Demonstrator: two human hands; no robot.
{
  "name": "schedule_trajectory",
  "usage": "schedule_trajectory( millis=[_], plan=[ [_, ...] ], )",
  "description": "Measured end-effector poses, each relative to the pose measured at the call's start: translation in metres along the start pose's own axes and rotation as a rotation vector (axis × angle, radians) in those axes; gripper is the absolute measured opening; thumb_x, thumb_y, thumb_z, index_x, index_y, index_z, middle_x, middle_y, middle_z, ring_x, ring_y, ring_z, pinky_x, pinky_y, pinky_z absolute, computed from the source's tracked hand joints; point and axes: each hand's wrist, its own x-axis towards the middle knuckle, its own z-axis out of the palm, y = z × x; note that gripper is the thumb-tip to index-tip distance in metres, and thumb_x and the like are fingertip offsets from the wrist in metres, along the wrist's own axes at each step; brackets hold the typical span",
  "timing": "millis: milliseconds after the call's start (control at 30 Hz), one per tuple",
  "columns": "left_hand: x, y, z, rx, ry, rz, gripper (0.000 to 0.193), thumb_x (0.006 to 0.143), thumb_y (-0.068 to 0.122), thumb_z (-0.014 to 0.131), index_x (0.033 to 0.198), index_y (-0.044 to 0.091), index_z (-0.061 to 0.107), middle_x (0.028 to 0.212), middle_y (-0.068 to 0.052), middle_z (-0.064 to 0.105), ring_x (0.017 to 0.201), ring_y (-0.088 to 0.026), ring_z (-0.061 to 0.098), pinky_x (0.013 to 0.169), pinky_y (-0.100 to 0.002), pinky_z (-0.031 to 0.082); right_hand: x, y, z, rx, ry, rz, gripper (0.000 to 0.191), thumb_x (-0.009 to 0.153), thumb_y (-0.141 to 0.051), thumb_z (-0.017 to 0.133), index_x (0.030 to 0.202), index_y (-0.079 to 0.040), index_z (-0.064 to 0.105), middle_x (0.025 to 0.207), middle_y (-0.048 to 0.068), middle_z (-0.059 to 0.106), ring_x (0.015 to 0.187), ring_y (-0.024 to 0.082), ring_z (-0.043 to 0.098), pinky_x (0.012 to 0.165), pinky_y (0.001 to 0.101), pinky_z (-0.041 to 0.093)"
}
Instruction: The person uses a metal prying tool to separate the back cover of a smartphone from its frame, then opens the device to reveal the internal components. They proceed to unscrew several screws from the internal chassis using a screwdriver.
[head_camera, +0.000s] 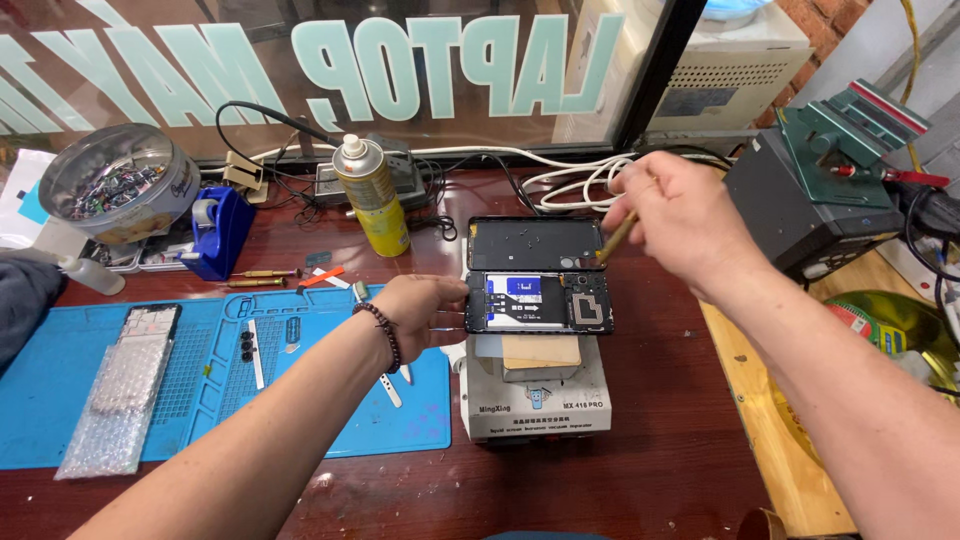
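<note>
An opened black phone (538, 272) with its back removed lies on a small grey heating-plate machine (535, 395); a blue-and-white inner part shows in its lower half. My left hand (422, 308) presses against the phone's left edge and steadies it. My right hand (680, 215) hovers over the phone's upper right and grips a thin yellowish tool (617, 237), whose tip touches the phone near the camera area.
A blue work mat (60, 400) on the left carries a phone frame (150, 325), a bubble-wrap pouch (115, 405) and small tools. Behind stand a yellow spray can (372, 195), blue tape dispenser (220, 230), round bowl of parts (118, 185), white cables and a grey-green machine (830, 180) at right.
</note>
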Motion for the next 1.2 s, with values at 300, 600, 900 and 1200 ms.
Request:
schedule_trajectory(
  millis=[300, 600, 900, 1200],
  plan=[
    [0.016, -0.009, 0.014, -0.04, 0.063, 0.012, 0.021, 0.089, 0.006, 0.072, 0.108, 0.002, 0.066, 0.096, -0.009, 0.071, 0.081, -0.021, 0.071, 0.075, -0.043, 0.062, -0.018, -0.028, 0.07, 0.023, -0.204, -0.111, 0.02, 0.091, -0.012, 0.068, 0.108, -0.002, 0.066, 0.091, 0.005, 0.073, 0.072, 0.013, 0.074, 0.064, 0.0276, 0.062],
    [0.017, -0.009, 0.018, -0.023, 0.101, 0.038, 0.031, 0.087, 0.005, 0.071, 0.117, -0.001, 0.063, 0.095, -0.013, 0.072, 0.079, -0.023, 0.072, 0.068, -0.04, 0.061, -0.017, -0.032, 0.085, -0.001, -0.221, -0.033, 0.019, 0.092, -0.011, 0.066, 0.108, -0.002, 0.066, 0.091, 0.006, 0.072, 0.071, 0.013, 0.073, 0.062, 0.0283, 0.063],
    [0.013, -0.006, 0.019, 0.004, 0.095, 0.039, 0.029, 0.088, 0.006, 0.071, 0.115, -0.002, 0.064, 0.094, -0.013, 0.072, 0.078, -0.022, 0.072, 0.066, -0.039, 0.061, -0.015, -0.03, 0.083, -0.013, -0.219, -0.032, 0.018, 0.092, -0.011, 0.065, 0.108, -0.002, 0.067, 0.091, 0.006, 0.072, 0.072, 0.013, 0.074, 0.063, 0.0275, 0.063],
    [0.014, -0.003, 0.02, 0.018, 0.104, 0.039, 0.026, 0.088, 0.005, 0.071, 0.112, -0.002, 0.064, 0.093, -0.013, 0.072, 0.077, -0.021, 0.072, 0.065, -0.039, 0.062, -0.018, -0.038, 0.083, -0.289, -0.183, -0.434, 0.015, 0.091, -0.014, 0.067, 0.101, -0.003, 0.068, 0.085, 0.014, 0.075, 0.077, 0.027, 0.075, 0.069, 0.0405, 0.059]
  ],
)
